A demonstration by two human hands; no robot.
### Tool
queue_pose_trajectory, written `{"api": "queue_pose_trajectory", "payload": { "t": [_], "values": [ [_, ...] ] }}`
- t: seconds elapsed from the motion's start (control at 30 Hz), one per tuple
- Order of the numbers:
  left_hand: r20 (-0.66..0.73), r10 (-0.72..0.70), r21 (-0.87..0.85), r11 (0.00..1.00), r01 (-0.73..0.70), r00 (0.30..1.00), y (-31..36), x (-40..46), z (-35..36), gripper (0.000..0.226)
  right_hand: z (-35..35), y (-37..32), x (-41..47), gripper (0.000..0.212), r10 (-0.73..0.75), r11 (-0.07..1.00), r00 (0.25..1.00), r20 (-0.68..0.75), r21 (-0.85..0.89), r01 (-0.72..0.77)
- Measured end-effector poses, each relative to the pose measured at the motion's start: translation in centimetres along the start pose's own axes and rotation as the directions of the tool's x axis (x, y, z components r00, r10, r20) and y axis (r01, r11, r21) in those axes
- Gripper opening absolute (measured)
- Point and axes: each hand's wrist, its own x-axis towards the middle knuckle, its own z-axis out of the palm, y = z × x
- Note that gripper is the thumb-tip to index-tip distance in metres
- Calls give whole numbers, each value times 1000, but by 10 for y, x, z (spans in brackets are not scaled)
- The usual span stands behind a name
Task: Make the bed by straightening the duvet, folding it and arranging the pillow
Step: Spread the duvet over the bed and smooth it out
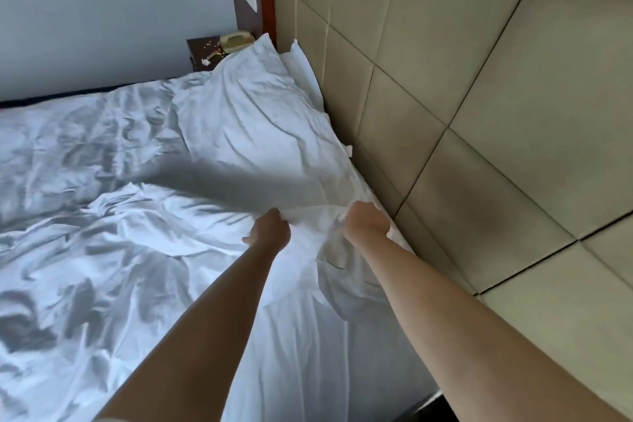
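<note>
A large white pillow (pixel 250 120) lies along the padded headboard, its near end lifted slightly off the mattress. My left hand (pixel 270 228) and my right hand (pixel 366 221) both grip the bunched near edge of this pillow, about a hand's width apart. A second white pillow (pixel 301 62) is wedged behind it against the headboard, mostly hidden. The crumpled white duvet (pixel 85 250) covers the left part of the bed. Below my hands the white sheet (pixel 335 336) lies flatter.
The beige padded headboard (pixel 479 113) runs along the right. A dark bedside table (pixel 205 53) with a beige telephone (pixel 236 41) and small bits of litter stands at the far corner, against a grey wall. The far bed edge shows as a dark strip.
</note>
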Motion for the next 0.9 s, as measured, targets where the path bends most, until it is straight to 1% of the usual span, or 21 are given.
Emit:
{"api": "queue_pose_trajectory", "payload": {
  "t": [0.07, 0.13, 0.2, 0.23, 0.27, 0.3, 0.33, 0.37, 0.4, 0.43, 0.47, 0.5, 0.53, 0.57, 0.63, 0.7, 0.77, 0.83, 0.9],
  "values": [
    [-32, -26, -86, 996, 23, 999, 28, 18, -3, 13, -11, 3, 28, 22, 32, 992, 995, 91, 122, -43],
    [-88, -33, -163, 986, 18, 996, 50, 47, -4, 3, -23, 2, 62, 22, 94, 936, 978, 185, 319, -150],
    [-112, -8, -229, 973, -18, 994, 63, 79, -4, 3, -33, -3, 95, 24, 154, 798, 942, 299, 525, -297],
    [-123, 9, -260, 965, -41, 992, 72, 91, -8, 4, -36, -7, 111, 25, 168, 728, 931, 325, 596, -339],
    [-141, 18, -293, 954, -60, 990, 80, 106, -11, 5, -39, -12, 127, 27, 157, 678, 943, 293, 662, -319],
    [-183, 31, -319, 944, -89, 983, 92, 119, -18, 5, -44, -17, 143, 30, 132, 668, 973, 188, 709, -227],
    [-233, 42, -326, 938, -119, 971, 104, 134, -27, 4, -48, -23, 159, 33, 118, 673, 992, 35, 732, -106],
    [-282, 73, -318, 934, -165, 957, 115, 152, -38, 10, -57, -29, 174, 34, 99, 668, 988, -122, 744, 25],
    [-307, 122, -300, 929, -218, 944, 126, 169, -52, 22, -68, -36, 186, 32, 52, 646, 967, -251, 746, 159],
    [-301, 189, -287, 917, -278, 935, 132, 185, -64, 35, -80, -44, 198, 33, -32, 612, 939, -343, 736, 290],
    [-270, 267, -283, 896, -342, 925, 135, 199, -72, 48, -88, -50, 212, 41, -134, 578, 910, -393, 715, 394],
    [-223, 327, -280, 881, -382, 918, 133, 212, -76, 59, -94, -55, 222, 53, -229, 579, 890, -394, 680, 451],
    [-167, 341, -256, 891, -375, 925, 127, 222, -73, 70, -93, -57, 233, 60, -305, 596, 878, -369, 645, 478],
    [-109, 317, -195, 922, -333, 942, 118, 228, -67, 80, -87, -56, 243, 63, -355, 625, 873, -334, 610, 488],
    [-9, 222, -36, 974, -222, 975, 98, 232, -43, 88, -58, -51, 257, 58, -365, 702, 902, -231, 568, 430],
    [95, 141, 9, 990, -143, 985, 79, 228, -12, 85, -22, -44, 263, 55, -329, 754, 936, -127, 562, 341],
    [176, 80, 15, 996, -84, 981, 66, 224, 12, 78, 11, -35, 263, 55, -313, 835, 950, 23, 484, 263],
    [244, 36, 32, 998, -45, 969, 57, 223, 28, 71, 34, -25, 260, 61, -307, 907, 922, 234, 367, 209],
    [293, 9, 31, 999, -18, 956, 53, 224, 41, 66, 49, -17, 254, 74, -277, 935, 875, 397, 323, 149]
  ]
}}
